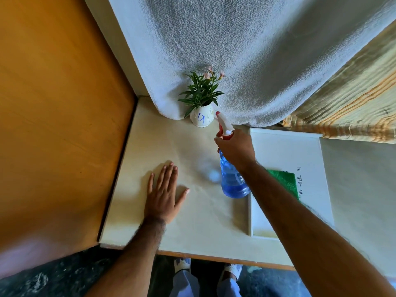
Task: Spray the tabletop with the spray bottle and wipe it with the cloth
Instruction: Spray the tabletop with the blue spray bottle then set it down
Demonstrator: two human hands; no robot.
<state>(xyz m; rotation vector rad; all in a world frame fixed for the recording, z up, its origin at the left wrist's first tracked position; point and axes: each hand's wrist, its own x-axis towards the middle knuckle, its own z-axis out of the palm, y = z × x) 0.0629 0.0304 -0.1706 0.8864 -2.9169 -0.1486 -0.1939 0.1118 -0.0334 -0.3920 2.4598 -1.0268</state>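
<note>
My right hand (235, 147) grips the neck of a blue spray bottle (232, 179) with a red and white trigger head, held above the cream tabletop (192, 221), nozzle aimed toward the far left. My left hand (165, 196) lies flat on the tabletop with fingers spread, left of the bottle. A green cloth (282, 181) lies folded on a white tray (310, 151) at the right, partly hidden by my right forearm.
A white vase with a green plant (202, 112) stands at the back of the table against a hanging white towel (235, 50). An orange wooden panel (60, 125) borders the table's left side. The table's front edge runs just above my feet.
</note>
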